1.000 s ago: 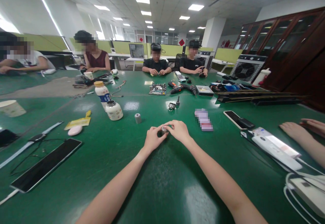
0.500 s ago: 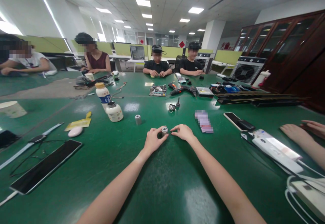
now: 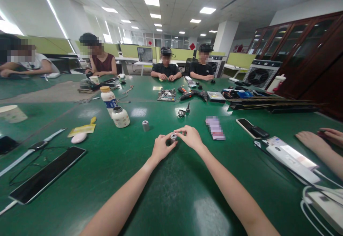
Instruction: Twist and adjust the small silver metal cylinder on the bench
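A small silver cylinder that looks like an electric motor [image 3: 173, 138] stands upright on the green table. My left hand [image 3: 161, 148] is closed around it, thumb on the near side and fingers on the far side. Over its top right edge is my right hand [image 3: 190, 136], thumb and forefinger pinched together at the motor's upper rim. Whatever is between those fingertips is too small to make out. A second, similar motor [image 3: 145, 125] stands alone to the left. Farther off lie a drill chuck [image 3: 188, 108] and a rounded metal part [image 3: 181, 113].
Left are a cream jar [image 3: 121, 117], a bottle [image 3: 108, 98] and a tablet-like black device [image 3: 49, 173]. A phone [image 3: 215, 127] lies to the right, near a power strip [image 3: 292, 159]. Behind are a circuit board [image 3: 166, 94], power drills [image 3: 197, 94] and seated people. Another person's hand [image 3: 308, 140] rests far right.
My right hand has moved left and slightly up, from beside the motor to its top edge. My left hand keeps its hold on the motor.
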{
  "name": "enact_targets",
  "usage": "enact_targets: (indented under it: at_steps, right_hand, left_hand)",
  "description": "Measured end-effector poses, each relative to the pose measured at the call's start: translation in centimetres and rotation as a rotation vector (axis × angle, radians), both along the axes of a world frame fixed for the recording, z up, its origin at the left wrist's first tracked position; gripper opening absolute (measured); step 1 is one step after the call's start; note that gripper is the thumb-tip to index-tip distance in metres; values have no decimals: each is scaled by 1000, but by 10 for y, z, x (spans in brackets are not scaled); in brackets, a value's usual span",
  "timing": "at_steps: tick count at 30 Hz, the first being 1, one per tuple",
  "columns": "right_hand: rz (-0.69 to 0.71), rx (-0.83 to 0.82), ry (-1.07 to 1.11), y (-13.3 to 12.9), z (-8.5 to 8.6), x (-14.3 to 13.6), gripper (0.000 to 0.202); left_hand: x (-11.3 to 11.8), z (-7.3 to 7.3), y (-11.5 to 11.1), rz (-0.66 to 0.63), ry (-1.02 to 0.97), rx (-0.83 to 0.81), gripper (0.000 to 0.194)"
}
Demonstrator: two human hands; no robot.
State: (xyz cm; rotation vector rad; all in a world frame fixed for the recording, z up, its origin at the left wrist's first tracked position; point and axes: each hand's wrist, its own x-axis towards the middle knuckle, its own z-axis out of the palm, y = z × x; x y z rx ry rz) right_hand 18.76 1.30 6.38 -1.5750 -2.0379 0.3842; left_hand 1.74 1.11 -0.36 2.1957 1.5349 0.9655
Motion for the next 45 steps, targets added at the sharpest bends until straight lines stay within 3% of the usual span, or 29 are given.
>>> enact_targets:
  at_steps: [19,29,35,40,45]
  right_hand:
    - [-57,57,-152,-5,-5,-9,24]
    - [-6,83,-217,-7,-7,-14,20]
    - [-89,144,-169,-10,-6,-16,28]
    - [-11,98,-150,-12,-7,-16,22]
    - [-20,74,-99,-9,-11,-16,19]
  left_hand:
    - [0,1,-1,-10,-17,7,42]
    - [-1,0,1,-25,-28,5,42]
    - [-1,1,0,-22,-23,11,40]
    - [-1,1,0,-2,2,26,35]
    - [-1,0,0,-20,-9,42,40]
